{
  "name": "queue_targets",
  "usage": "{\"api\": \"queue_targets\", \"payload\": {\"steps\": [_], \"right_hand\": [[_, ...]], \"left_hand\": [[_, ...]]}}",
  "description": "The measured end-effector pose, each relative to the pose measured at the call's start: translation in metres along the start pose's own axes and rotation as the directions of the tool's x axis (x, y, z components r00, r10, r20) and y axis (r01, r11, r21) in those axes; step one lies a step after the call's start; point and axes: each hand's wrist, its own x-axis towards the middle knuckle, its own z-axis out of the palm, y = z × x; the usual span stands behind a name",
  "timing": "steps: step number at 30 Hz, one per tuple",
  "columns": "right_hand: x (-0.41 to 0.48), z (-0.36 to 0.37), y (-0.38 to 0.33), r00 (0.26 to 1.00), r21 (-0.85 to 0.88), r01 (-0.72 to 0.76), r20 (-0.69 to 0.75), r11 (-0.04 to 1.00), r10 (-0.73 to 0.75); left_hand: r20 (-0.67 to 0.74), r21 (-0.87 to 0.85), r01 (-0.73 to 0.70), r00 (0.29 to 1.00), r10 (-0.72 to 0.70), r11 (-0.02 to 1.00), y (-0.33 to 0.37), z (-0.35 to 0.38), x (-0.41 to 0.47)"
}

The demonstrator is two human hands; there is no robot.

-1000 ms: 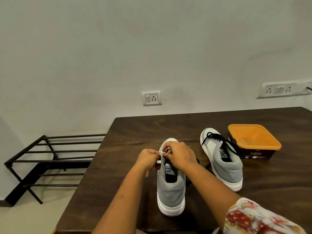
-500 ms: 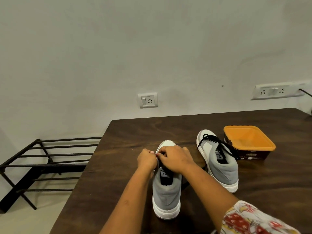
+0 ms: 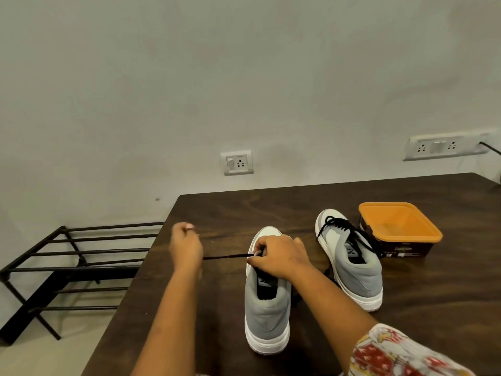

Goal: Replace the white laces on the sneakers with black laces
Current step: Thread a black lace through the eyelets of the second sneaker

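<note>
One black lace [image 3: 226, 257] taut from left hand [image 3: 187, 246] to right hand [image 3: 279, 257]

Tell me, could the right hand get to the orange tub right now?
Probably, but not directly. The right hand grips the near sneaker while the left hand holds the black lace taut, and the laced sneaker stands between it and the orange tub. It would have to let go and reach over.
</note>
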Motion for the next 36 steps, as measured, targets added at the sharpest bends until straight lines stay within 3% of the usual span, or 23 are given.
{"api": "queue_targets", "payload": {"steps": [2,4,6,8,13,17,20,22,23,25,27,29,31,33,36], "right_hand": [[0.0,0.0,0.0,1.0,0.003,0.001,0.003,1.0,-0.001],[0.0,-0.002,0.0,1.0,0.001,-0.002,0.002,1.0,0.002],[-0.001,-0.004,0.0,1.0,-0.002,-0.004,0.001,1.0,0.004],[-0.002,-0.005,-0.001,1.0,0.003,-0.005,0.011,1.0,0.005],[0.0,-0.008,0.001,0.996,0.108,-0.06,0.065,0.992,0.053],[0.0,-0.009,0.002,0.993,0.103,-0.07,0.098,0.992,0.06],[-0.001,-0.007,0.002,0.996,0.091,-0.054,0.08,0.994,0.047],[-0.001,-0.007,0.002,0.997,0.095,-0.045,0.067,0.994,0.039],[-0.002,-0.006,0.001,0.998,0.093,-0.041,0.059,0.995,0.035],[-0.002,-0.006,0.001,0.998,0.089,-0.037,0.059,0.995,0.032],[-0.002,-0.006,0.002,0.997,0.085,-0.035,0.066,0.996,0.029],[-0.002,-0.007,0.001,0.997,0.075,-0.035,0.067,0.997,0.03],[-0.002,-0.007,0.001,0.997,0.079,-0.04,0.061,0.996,0.036],[-0.002,-0.007,0.002,0.998,0.095,-0.045,0.058,0.994,0.039],[-0.002,-0.008,0.002,0.997,0.125,-0.044,0.065,0.991,0.036]], "left_hand": [[0.334,0.35,-0.288,0.927,0.168,0.891,-0.011,0.009,-0.007],[0.613,0.509,-0.467,0.786,0.076,0.724,-0.018,0.021,-0.014],[0.715,0.55,-0.517,0.698,-0.049,0.656,-0.019,0.032,-0.022],[0.737,0.518,-0.476,0.67,-0.089,0.711,-0.016,0.035,-0.026],[0.697,0.329,-0.292,0.717,-0.022,0.898,-0.006,0.027,-0.03],[0.456,-0.066,0.069,0.889,-0.031,0.995,0.012,0.022,-0.032],[0.257,-0.521,0.253,0.957,-0.133,0.815,0.025,0.014,-0.027],[0.156,-0.7,0.227,0.974,-0.166,0.677,0.026,0.011,-0.023],[0.125,-0.719,0.201,0.979,-0.16,0.666,0.024,0.011,-0.022],[0.099,-0.54,0.12,0.992,-0.078,0.833,0.017,0.017,-0.022],[0.161,-0.149,-0.063,0.983,0.087,0.987,0.005,0.024,-0.021],[0.36,0.198,-0.271,0.914,0.187,0.942,-0.003,0.03,-0.023],[0.6,0.428,-0.429,0.793,0.104,0.796,-0.009,0.035,-0.028],[0.722,0.53,-0.504,0.69,-0.051,0.682,-0.013,0.038,-0.033],[0.716,0.562,-0.439,0.683,-0.146,0.701,-0.015,0.036,-0.035]]}}
